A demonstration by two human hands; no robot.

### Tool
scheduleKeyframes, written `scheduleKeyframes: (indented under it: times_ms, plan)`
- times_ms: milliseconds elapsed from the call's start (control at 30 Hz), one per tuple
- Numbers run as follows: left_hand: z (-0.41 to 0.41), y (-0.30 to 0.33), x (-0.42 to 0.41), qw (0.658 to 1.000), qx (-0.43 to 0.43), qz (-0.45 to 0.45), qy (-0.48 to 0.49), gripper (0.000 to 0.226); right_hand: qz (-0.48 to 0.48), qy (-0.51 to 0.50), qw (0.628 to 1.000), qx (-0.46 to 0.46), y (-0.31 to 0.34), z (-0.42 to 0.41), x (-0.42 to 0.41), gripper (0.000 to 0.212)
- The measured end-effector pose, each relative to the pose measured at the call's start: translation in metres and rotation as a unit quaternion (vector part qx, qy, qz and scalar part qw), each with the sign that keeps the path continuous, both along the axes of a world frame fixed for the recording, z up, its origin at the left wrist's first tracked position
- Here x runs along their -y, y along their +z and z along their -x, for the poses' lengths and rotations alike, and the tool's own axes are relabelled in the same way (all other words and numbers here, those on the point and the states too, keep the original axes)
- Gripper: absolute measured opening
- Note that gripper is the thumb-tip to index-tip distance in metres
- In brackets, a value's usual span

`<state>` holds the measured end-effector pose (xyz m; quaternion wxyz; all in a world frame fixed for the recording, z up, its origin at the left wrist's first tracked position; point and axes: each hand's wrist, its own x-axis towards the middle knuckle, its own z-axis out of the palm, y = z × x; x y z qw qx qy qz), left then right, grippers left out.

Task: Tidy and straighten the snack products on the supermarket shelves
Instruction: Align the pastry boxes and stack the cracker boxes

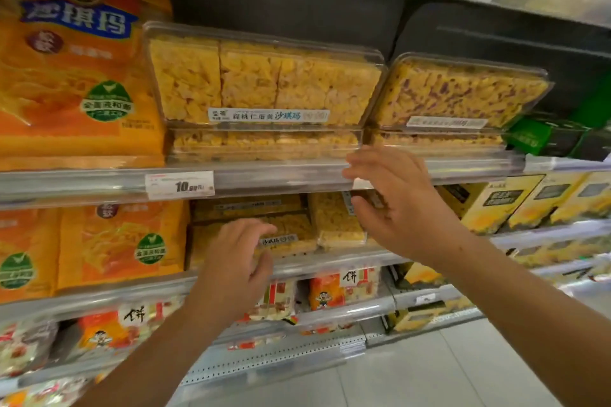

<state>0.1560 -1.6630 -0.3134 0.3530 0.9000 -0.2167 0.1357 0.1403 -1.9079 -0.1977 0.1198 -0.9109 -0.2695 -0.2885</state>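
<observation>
Clear plastic boxes [264,82] full of yellow snack squares, leaning back on the upper shelf [99,180] so the labels are facing out to shoppers. Sitting on flat boxes underneath, and so tilting up like a picture on a stand. Beside them, one more leaning box [459,92] with purple bits in the snack, tipping a little more to the side, maybe needing a nudge.

Reaching toward the lower shelf [330,263] with both hands. Left hand [234,261] hovering just in front of the lower snack box [284,235], fingers apart and loosely bent, thumb under the front edge, not holding anything yet. Right hand [393,205] spreading wide open in front of the shelf rail, fingers straight and apart, holding nothing, coming in from the other side of the same stack. Probably getting ready to grab that box from two sides, because pushing it with one hand could be turning it crooked.

Standing to the left, big orange bags [76,59], upright and facing front. Hanging on the rail, a white price tag [180,185]. Lying further right, yellow cartons [496,201] in a slanting row.
</observation>
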Motion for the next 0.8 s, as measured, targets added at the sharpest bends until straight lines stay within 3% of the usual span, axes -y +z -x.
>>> scheduleKeyframes:
  times_ms: [67, 133, 200, 433, 533, 633, 800]
  plan:
    - [-0.004, -0.021, 0.016, 0.976, -0.193, -0.079, -0.058, 0.035, -0.038, -0.015, 0.998, -0.047, -0.031, 0.007, 0.01, 0.035]
    - [-0.007, -0.038, 0.03, 0.932, -0.318, -0.136, -0.111, 0.022, -0.074, -0.044, 0.991, -0.104, -0.061, 0.012, 0.022, 0.036]
    - [-0.007, -0.051, 0.042, 0.92, -0.355, -0.133, -0.098, 0.019, -0.112, -0.076, 0.976, -0.173, -0.089, 0.012, 0.036, 0.037]
    - [-0.019, -0.063, 0.079, 0.899, -0.436, 0.043, 0.009, 0.01, -0.238, -0.172, 0.885, -0.361, -0.154, -0.013, 0.075, 0.046]
    - [-0.03, -0.06, 0.095, 0.878, -0.462, 0.114, 0.047, 0.027, -0.353, -0.203, 0.813, -0.416, -0.164, -0.031, 0.08, 0.041]
    - [-0.042, -0.058, 0.11, 0.847, -0.485, 0.194, 0.102, 0.042, -0.48, -0.223, 0.695, -0.486, -0.175, -0.05, 0.081, 0.047]
    - [-0.059, -0.064, 0.132, 0.797, -0.51, 0.291, 0.141, 0.077, -0.599, -0.183, 0.56, -0.542, -0.189, -0.075, 0.077, 0.057]
